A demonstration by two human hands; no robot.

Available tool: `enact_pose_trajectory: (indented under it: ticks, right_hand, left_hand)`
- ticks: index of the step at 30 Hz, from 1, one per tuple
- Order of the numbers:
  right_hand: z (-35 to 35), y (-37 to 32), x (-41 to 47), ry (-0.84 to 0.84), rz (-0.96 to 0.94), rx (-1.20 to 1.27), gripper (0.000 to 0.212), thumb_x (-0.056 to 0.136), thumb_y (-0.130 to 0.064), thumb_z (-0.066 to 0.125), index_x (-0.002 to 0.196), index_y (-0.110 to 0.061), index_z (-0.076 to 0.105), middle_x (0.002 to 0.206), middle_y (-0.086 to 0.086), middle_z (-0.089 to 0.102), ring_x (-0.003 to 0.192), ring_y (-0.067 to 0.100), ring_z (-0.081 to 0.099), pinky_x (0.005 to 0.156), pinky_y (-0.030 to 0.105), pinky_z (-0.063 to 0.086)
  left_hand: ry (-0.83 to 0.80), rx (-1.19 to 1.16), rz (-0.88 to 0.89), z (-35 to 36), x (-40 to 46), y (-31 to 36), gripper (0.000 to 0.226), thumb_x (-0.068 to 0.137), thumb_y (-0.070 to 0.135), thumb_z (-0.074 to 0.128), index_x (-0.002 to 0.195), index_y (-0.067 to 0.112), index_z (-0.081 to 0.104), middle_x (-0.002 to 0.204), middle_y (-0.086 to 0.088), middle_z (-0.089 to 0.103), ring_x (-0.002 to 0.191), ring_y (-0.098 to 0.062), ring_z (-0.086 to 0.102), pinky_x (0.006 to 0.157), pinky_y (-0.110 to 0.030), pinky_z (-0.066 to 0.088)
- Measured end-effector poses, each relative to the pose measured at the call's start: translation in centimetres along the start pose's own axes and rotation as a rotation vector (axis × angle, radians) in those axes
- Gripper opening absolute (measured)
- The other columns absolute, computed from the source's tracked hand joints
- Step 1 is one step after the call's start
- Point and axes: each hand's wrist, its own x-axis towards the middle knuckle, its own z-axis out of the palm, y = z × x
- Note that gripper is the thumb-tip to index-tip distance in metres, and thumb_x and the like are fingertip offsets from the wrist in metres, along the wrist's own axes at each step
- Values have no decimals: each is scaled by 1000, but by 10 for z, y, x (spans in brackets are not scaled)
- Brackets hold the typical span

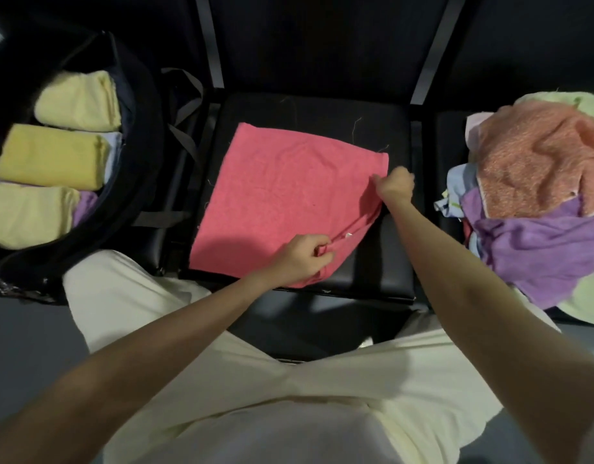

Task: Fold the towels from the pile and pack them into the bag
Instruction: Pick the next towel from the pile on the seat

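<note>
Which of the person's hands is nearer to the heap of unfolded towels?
Right. The right hand pinches the pink terry towel's edge beside the heap of unfolded towels; the left hand grips its near edge, farther away.

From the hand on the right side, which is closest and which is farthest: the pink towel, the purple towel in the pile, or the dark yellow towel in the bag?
Measured from the right hand in the head view:
1. Pink towel: the hand pinches its right edge, on the black seat in the middle.
2. Purple towel: in the pile to the right.
3. Dark yellow towel: folded inside the bag, far left.
</note>
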Motion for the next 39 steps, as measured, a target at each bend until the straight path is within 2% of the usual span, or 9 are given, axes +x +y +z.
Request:
enact_pose_trajectory:
  ticks: [7,14,18,21,24,27,31,34,39]
  right_hand:
    - [2,-4,27,-23,84,79,44,79,-26,72,114,-5,56,124,15,57,112,32,58,91,36,50]
    - [-10,23,27,31,74,204,40,85,-31,67,108,0,56,108,14,62,101,29,62,76,31,48]
    - [-15,12,27,84,111,461,18,80,-13,69,69,-11,55,71,3,55,66,14,56,59,25,46]
    - [-10,-25,20,127,13,490,41,83,-11,64,47,-18,45,54,-4,41,54,9,43,53,25,38]
    - [7,-70,11,102,-44,514,33,75,-7,70,52,-20,50,63,-2,55,66,13,56,62,28,49]
    - [34,-112,-5,97,-111,507,17,75,-8,70,73,-15,55,81,0,61,80,14,61,79,29,53]
    - [78,-161,-28,74,-184,488,19,77,-6,66,92,-12,54,95,5,63,90,19,63,83,30,50]
    - [109,-187,-43,56,-212,438,17,80,-4,63,94,-9,55,104,9,65,97,21,62,83,28,48]
    - [151,-205,-52,0,-239,312,15,86,-9,59,99,-8,52,108,12,64,104,24,60,80,26,41]
  left_hand:
    - [-78,-73,-178,-1,0,5,31,65,39,53,43,23,38,44,9,23,53,-12,25,60,-32,22]
    - [-256,-140,-143,13,-5,13,32,59,49,53,48,20,47,53,4,35,58,-13,35,60,-34,28]
    - [-247,-204,-205,10,-12,5,25,61,41,60,47,21,55,54,6,43,61,-15,45,62,-38,44]
    - [-181,-261,-223,-10,-21,4,27,62,38,61,46,19,50,55,-1,40,62,-17,47,65,-39,47]
    - [-106,-226,-233,-40,-32,-4,38,70,24,62,40,18,40,49,6,30,55,-13,32,60,-32,25]
    - [7,-265,-261,-67,-47,-25,47,78,5,64,43,21,36,50,4,27,55,-14,29,57,-29,21]
    - [143,-382,-326,-97,-68,-55,48,77,3,68,37,23,50,44,11,40,51,-2,39,56,-17,30]
    - [233,-416,-389,-113,-80,-76,32,79,0,68,53,18,69,60,-6,58,65,-13,53,68,-26,42]
    - [304,-417,-515,-125,-87,-105,15,86,4,62,72,0,66,71,-16,62,69,-23,60,68,-31,55]
